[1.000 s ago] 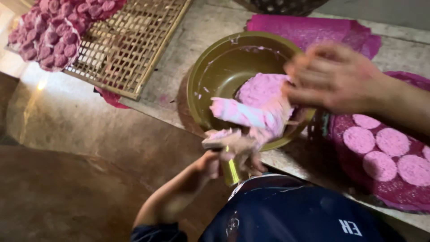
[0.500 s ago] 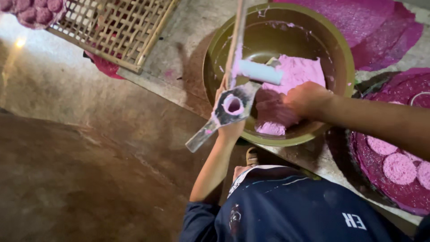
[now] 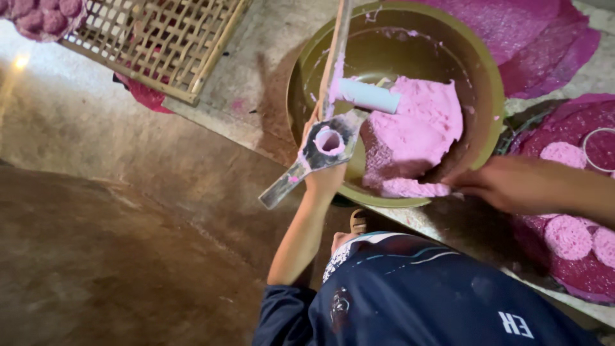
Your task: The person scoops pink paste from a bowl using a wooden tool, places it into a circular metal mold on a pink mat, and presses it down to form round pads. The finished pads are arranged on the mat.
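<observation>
My left hand (image 3: 323, 181) grips a metal press tool (image 3: 330, 142) with a round ring that has pink dough in it. One bar of the tool slants down-left and another rises over the olive-green bowl (image 3: 488, 83). A mound of pink dough (image 3: 419, 128) lies in the bowl, with a white cylinder (image 3: 368, 95) resting against it beside the tool. My right hand (image 3: 506, 186) reaches in from the right. Its fingertips are at the bowl's near rim, by the lower edge of the dough. The fingers are blurred and their grip is unclear.
A bamboo rack (image 3: 160, 38) lies at the top left with pink lumps (image 3: 38, 16) beyond it. A dark tray (image 3: 576, 275) at the right holds several round pink discs and a metal ring (image 3: 599, 147). Pink sheets (image 3: 532, 38) lie behind the bowl. Brown floor spreads left.
My right hand has drawn back out of the dough to the bowl's near rim. My left hand still holds the press tool over the bowl's left edge.
</observation>
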